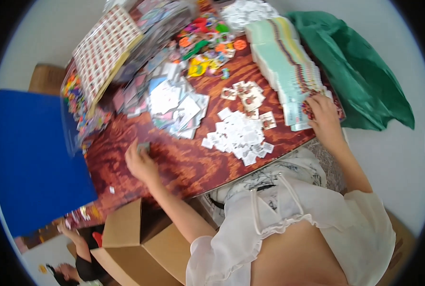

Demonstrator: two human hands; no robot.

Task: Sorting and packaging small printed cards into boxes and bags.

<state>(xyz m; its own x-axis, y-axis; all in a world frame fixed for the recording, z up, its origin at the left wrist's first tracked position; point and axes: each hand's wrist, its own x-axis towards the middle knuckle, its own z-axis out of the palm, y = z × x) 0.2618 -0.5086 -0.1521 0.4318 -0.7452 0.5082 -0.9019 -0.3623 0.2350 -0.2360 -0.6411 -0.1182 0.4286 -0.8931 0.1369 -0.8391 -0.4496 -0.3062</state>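
Our row of pale green cards (265, 45) lies overlapped along the right part of the red-brown table (110, 174), its near end under our right hand (323, 113). Those fingers bend down onto the cards; we cannot tell whether they grip one. Our left hand (142, 163) is over the table's left part, fingers curled at a small grey piece (145, 146); blur keeps us from telling whether they pinch it. Between our hands we see a heap of small white papers (238, 136). Farther out are colourful trinkets (205, 47), a green bag (355, 71) beside the row, and an open cardboard box (123, 224).
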